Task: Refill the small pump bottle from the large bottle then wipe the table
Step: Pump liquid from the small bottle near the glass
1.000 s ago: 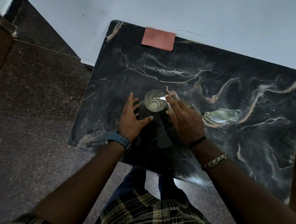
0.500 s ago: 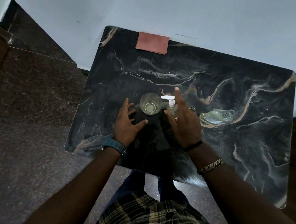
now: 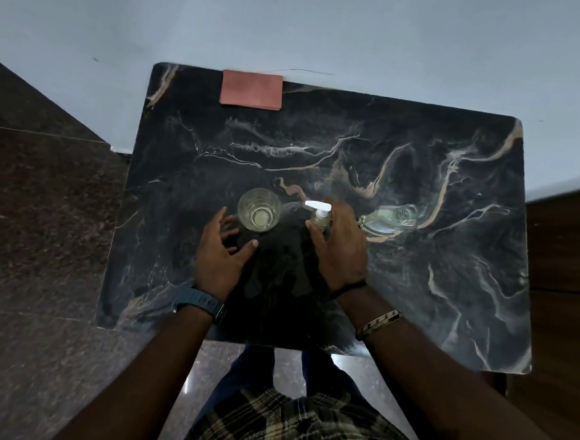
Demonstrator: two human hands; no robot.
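Note:
A small pump bottle (image 3: 319, 215) with a white pump head stands near the middle of the dark marble table (image 3: 432, 281). My right hand (image 3: 340, 249) is wrapped around its body from the right. A clear large bottle (image 3: 390, 220) with an uncapped neck sits just right of that hand. A clear glass (image 3: 259, 210) holding a little pale liquid stands left of the pump bottle. My left hand (image 3: 222, 256) rests beside the glass, fingers apart, not gripping it.
A folded pink cloth (image 3: 251, 89) lies at the table's far edge against the pale wall. Dark stone floor runs along the left side, and a wooden surface borders the table on the right.
My right hand has slid from above the pump head down around the small bottle's body. My left hand has stayed by the glass. The view has shifted a little.

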